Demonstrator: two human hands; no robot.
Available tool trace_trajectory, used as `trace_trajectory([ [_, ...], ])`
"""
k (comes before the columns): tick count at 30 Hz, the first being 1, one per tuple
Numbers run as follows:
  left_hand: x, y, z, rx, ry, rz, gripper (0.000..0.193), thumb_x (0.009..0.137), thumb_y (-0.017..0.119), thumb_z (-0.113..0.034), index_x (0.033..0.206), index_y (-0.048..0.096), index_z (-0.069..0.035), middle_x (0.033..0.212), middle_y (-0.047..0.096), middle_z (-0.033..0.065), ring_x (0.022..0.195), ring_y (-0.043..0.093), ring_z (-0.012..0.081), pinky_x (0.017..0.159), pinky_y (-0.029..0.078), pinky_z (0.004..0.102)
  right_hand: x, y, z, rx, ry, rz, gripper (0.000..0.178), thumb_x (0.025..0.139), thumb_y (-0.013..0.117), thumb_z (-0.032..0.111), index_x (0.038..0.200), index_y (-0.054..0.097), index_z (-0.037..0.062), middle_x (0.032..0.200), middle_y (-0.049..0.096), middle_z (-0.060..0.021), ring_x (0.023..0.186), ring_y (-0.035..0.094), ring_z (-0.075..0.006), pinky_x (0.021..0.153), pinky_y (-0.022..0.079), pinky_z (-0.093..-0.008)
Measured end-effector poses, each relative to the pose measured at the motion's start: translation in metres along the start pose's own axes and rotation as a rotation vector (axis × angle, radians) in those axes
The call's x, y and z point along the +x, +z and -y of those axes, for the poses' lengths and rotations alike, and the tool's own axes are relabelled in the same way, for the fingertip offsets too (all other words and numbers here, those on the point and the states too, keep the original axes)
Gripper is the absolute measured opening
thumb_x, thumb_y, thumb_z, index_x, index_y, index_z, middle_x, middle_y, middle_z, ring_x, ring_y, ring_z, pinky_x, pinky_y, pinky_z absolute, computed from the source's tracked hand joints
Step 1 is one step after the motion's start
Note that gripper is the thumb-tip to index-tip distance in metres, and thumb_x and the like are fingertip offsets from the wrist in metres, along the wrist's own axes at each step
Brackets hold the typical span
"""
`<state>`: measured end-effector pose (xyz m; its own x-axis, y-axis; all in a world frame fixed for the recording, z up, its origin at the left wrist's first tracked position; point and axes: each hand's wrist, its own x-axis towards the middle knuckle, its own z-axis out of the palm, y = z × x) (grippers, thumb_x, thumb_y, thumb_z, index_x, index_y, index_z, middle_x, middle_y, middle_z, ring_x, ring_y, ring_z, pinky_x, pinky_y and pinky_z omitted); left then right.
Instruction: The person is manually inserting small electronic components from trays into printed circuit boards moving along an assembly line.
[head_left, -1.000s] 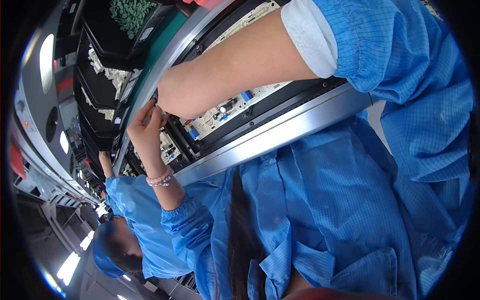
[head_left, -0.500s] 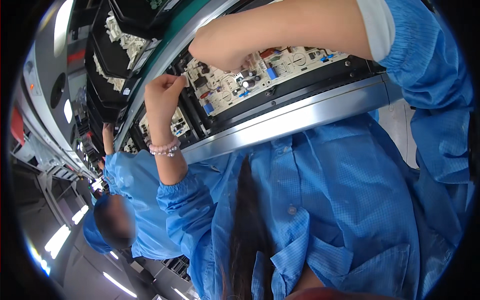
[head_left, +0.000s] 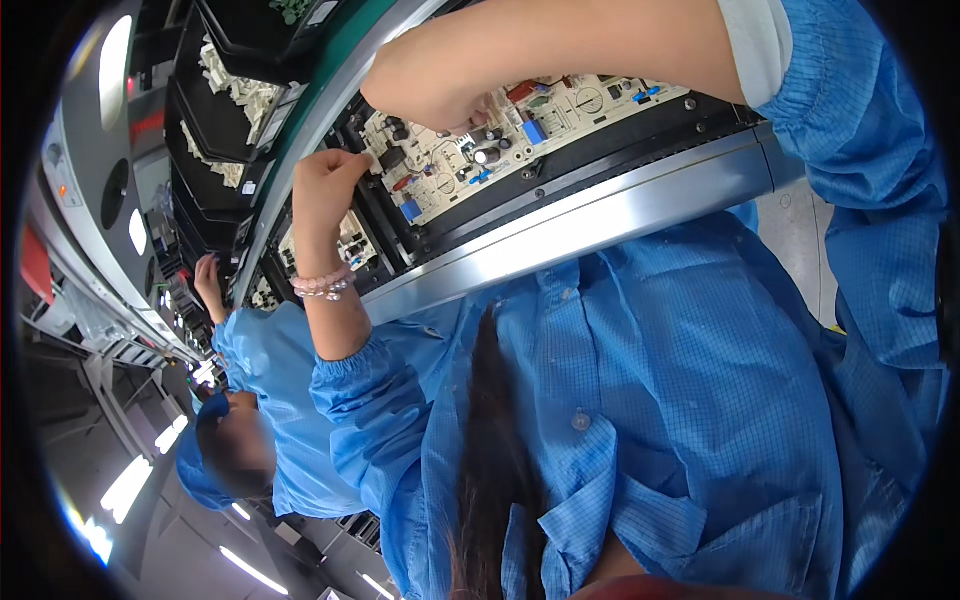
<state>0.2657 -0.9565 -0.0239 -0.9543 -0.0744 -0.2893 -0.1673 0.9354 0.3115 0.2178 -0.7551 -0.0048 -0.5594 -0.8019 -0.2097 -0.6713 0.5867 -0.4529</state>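
My left hand [head_left: 325, 190], with a beaded bracelet at the wrist, is closed in a pinch at the left edge of a cream circuit board [head_left: 560, 115]. Whatever small piece lies between thumb and finger is too small to name. My right hand [head_left: 430, 90] reaches across from the right, its fingers curled down over the same board among its parts. The back of the hand hides most of the fingertips and anything in them. Blue blocks, round capacitors and a white-topped cylinder [head_left: 487, 156] stand on the board.
A metal rail [head_left: 600, 205] runs along the near side of the line. Black bins [head_left: 215, 120] with white parts stand at the far left. A second board [head_left: 355, 245] lies left of mine. A co-worker in blue [head_left: 300, 400] works at the left, one hand [head_left: 208, 285] raised.
The view has shifted slightly. My hands keep nearly the same pose over the board. The co-worker's hand now shows with its fingers bent, more clearly in sight beside the bins.
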Motion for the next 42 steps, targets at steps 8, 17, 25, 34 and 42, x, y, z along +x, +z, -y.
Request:
trace_trajectory([
  [8,0.006,-0.001,0.008,-0.139,-0.003,0.08,0.021,0.077,0.074,-0.016,0.073,0.069,0.005,0.057,0.052,-0.0033,0.055,0.043,0.006,0.05,0.033,0.0254,0.01,0.018,-0.017,0.032,-0.023,-0.05,0.01,0.066,0.064,-0.002,0.072,0.071,-0.0053,0.068,0.066,-0.0222,0.066,0.069,-0.0331,0.053,0.055,-0.0409],
  [17,0.009,0.003,0.005,0.074,0.111,0.051,0.026,0.079,0.073,-0.019,0.073,0.068,0.006,0.052,0.05,0.0019,0.053,0.044,0.0072,0.049,0.036,0.0272,0.011,0.036,-0.027,0.053,-0.065,-0.108,0.011,0.066,0.063,-0.003,0.073,0.071,-0.0056,0.07,0.067,-0.0232,0.068,0.069,-0.0341,0.055,0.055,-0.0415],
  [25,0.018,-0.024,0.004,0.124,0.123,0.023,0.045,0.087,0.07,-0.04,0.077,0.073,0.004,0.051,0.047,-0.0005,0.05,0.041,0.0064,0.047,0.032,0.0266,-0.006,0.055,-0.029,0.052,-0.039,-0.176,0.011,0.067,0.062,-0.003,0.074,0.07,-0.0058,0.072,0.067,-0.0241,0.07,0.069,-0.035,0.057,0.056,-0.042],
  [34,0.029,-0.044,0.011,-0.094,0.299,-0.289,0.028,0.09,0.069,-0.023,0.103,0.071,0.002,0.071,0.063,0.0007,0.067,0.054,0.0052,0.06,0.041,0.0205,-0.024,0.047,-0.017,-0.005,-0.083,-0.257,0.012,0.067,0.061,-0.003,0.075,0.07,-0.006,0.074,0.067,-0.0251,0.071,0.069,-0.0361,0.059,0.056,-0.0426],
  [42,0.079,-0.038,-0.051,0.281,0.884,-0.725,0.023,0.087,0.054,-0.004,0.104,0.068,-0.004,0.102,0.066,0.0178,0.094,0.062,0.0373,0.084,0.051,0.0429,-0.072,0.035,-0.008,-0.07,-0.089,-0.263,0.016,0.077,0.062,0.002,0.09,0.067,-0.0046,0.089,0.067,-0.0242,0.087,0.067,-0.0398,0.074,0.054,-0.0462],
])
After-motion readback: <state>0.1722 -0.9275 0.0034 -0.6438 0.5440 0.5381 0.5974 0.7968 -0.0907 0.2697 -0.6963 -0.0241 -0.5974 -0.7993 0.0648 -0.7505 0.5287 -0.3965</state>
